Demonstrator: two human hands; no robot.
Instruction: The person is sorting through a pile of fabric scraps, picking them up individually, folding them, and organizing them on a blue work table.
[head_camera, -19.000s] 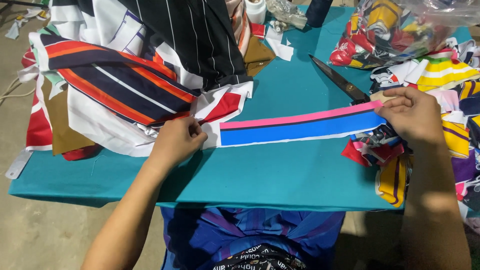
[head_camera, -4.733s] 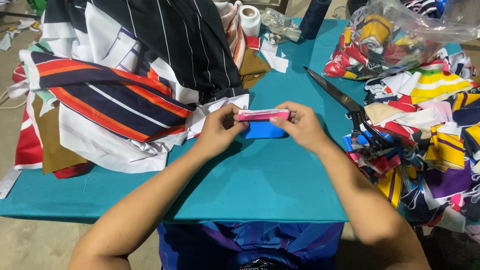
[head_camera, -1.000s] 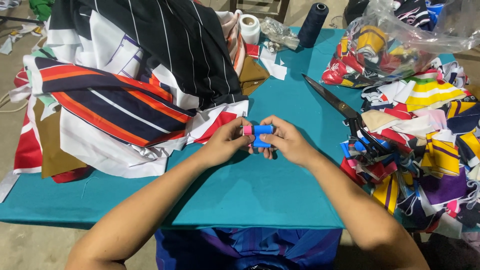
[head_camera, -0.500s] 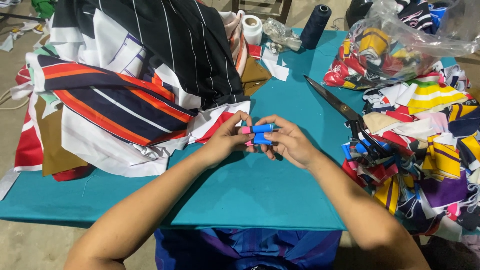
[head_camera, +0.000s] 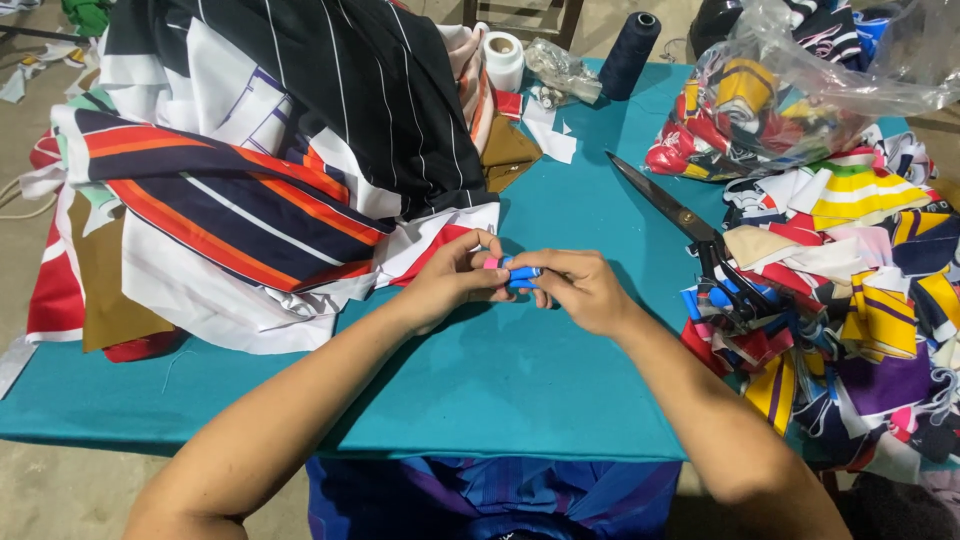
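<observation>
Most of the small rolled blue and pink fabric strip (head_camera: 512, 273) is hidden between the fingers of the left hand (head_camera: 452, 280) and the right hand (head_camera: 578, 290), so only a short blue stretch and a pink end show; how tightly it is rolled cannot be told. The handles of the long dark metal scissors (head_camera: 668, 207) lie buried among the heap of colourful striped fabric scraps (head_camera: 850, 300), which the right edge cuts off. The clear plastic bag of scraps (head_camera: 790, 90) runs past the top edge. The crumpled clear wrapper (head_camera: 560, 70) holds something too small to tell, perhaps small fittings.
</observation>
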